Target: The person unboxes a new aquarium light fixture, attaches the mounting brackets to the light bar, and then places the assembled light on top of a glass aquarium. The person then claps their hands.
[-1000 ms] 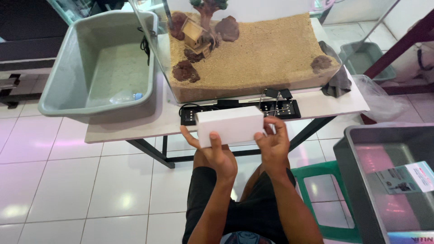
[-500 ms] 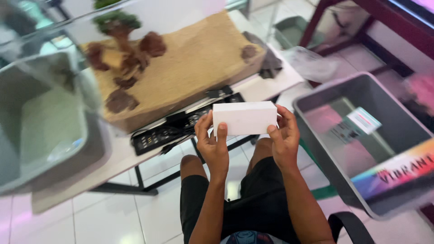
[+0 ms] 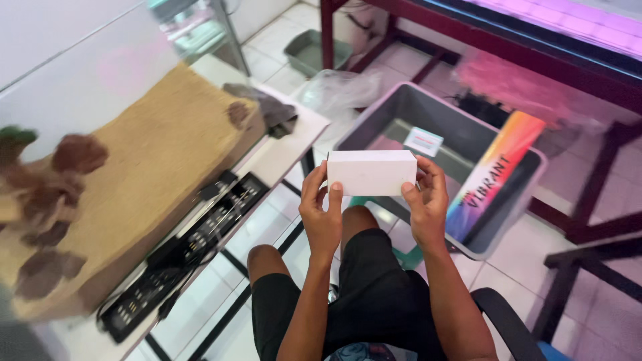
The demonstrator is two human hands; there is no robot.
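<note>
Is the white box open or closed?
Closed, as far as shows: the white box has smooth faces, no raised flap, held between left hand and right hand.

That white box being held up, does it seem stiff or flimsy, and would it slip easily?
The white box probably is stiff: its edges stay straight between the left hand and right hand. It seems light, pinched only at its ends by fingertips. Its smooth faces might be slippery.
</note>
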